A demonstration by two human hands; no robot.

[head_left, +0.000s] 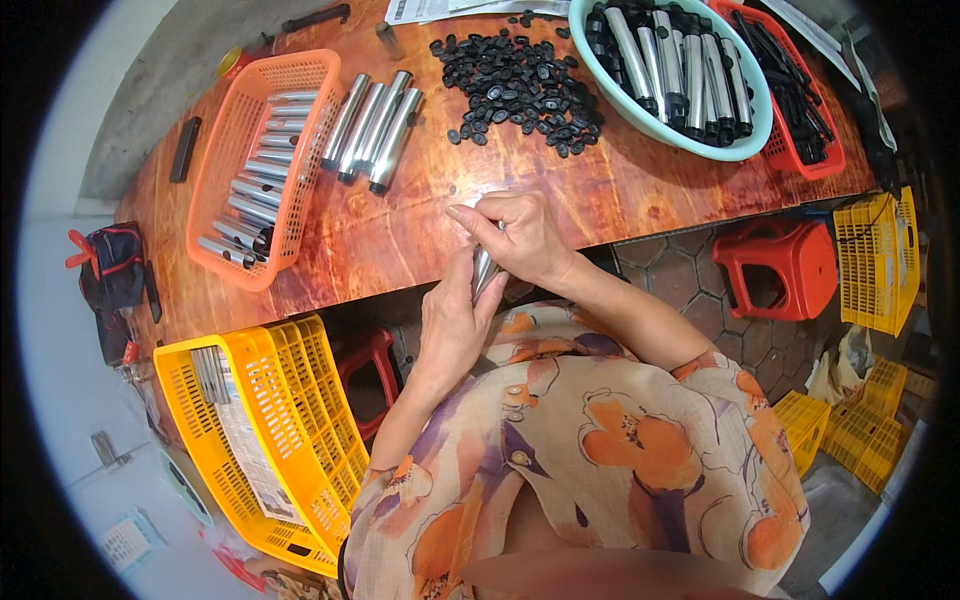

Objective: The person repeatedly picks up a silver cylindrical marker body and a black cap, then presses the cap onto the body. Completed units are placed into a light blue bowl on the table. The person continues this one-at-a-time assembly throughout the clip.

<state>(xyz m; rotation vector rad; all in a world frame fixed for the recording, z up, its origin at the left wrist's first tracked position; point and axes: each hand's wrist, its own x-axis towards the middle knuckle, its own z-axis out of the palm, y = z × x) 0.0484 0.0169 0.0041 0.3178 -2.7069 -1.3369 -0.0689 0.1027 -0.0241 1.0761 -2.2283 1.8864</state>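
At the table's front edge I hold a silver metal tube (485, 268) between both hands. My left hand (452, 318) is closed around its lower part. My right hand (524, 236) wraps over the upper end, thumb pointing left, and hides that end; whether a small part is in its fingers I cannot tell. Beyond my hands lies a loose spread of small black oval plastic pieces (520, 92). Several silver tubes with black ends (374, 128) lie side by side to their left.
An orange basket (328, 90) of tubes stands at the left. At the back right are a light-blue basin (600, 85) of tubes and a red basket (835, 165) of black parts. A yellow crate (250, 400) is beside me at left; a red stool (795, 262) stands right.
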